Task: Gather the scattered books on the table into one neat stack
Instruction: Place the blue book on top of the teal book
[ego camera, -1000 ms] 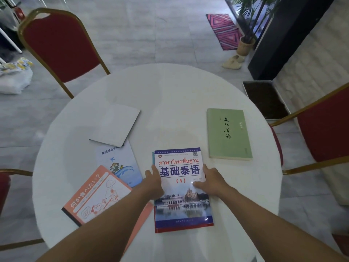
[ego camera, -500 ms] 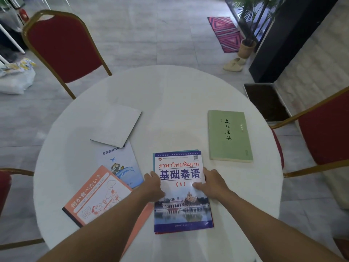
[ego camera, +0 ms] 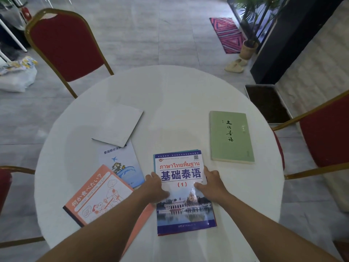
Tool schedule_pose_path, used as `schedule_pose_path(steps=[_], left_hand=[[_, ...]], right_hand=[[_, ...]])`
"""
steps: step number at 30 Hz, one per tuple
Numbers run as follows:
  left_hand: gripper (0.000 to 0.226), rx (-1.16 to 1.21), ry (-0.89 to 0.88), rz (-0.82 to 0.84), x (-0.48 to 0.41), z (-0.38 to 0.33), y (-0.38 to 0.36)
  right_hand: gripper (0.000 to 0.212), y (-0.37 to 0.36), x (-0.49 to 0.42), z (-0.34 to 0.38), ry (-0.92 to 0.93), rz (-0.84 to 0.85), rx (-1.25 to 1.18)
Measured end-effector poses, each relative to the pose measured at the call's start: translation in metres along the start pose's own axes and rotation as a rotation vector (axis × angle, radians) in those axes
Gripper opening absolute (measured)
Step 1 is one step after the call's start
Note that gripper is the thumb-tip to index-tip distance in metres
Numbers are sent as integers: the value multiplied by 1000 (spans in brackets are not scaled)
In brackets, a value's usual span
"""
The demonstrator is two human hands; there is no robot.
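A: A round white desk (ego camera: 170, 95) is seen between red chairs (ego camera: 66, 46). Which step is in hand?

B: The stack is being squared, it is judged. The blue textbook (ego camera: 182, 188) lies at six o'clock, on top of other books. Its left edge is gripped by the left hand (ego camera: 154, 186) and its right edge by the right hand (ego camera: 211, 184).

A: And next?

B: The green book (ego camera: 230, 137) at two o'clock, well apart from the fingers (ego camera: 206, 170), should be fetched and laid squarely on top.

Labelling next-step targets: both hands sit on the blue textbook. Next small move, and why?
Probably the right hand lets go and reaches for the green book. That book lies alone and uncovered on that hand's side of the table, and the left hand holds the blue textbook in place.
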State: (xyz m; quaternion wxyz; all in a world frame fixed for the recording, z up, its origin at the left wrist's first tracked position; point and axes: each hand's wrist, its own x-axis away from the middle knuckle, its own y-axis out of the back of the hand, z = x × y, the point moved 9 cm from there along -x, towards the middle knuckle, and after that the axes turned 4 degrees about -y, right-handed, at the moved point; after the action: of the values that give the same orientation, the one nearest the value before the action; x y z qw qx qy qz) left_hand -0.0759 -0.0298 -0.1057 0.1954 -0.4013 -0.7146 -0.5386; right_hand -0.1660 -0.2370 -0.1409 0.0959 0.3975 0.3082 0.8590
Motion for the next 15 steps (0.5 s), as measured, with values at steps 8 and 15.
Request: schedule_pose_path(steps=[8,15], left_hand=[[88,6,-12,-35,3,0,1],[72,-4,-43,-25,3,-1,0]], right_hand=[[92,-1,2,2,-24,36,10],[93,-2,-1,4,-50,77,5]])
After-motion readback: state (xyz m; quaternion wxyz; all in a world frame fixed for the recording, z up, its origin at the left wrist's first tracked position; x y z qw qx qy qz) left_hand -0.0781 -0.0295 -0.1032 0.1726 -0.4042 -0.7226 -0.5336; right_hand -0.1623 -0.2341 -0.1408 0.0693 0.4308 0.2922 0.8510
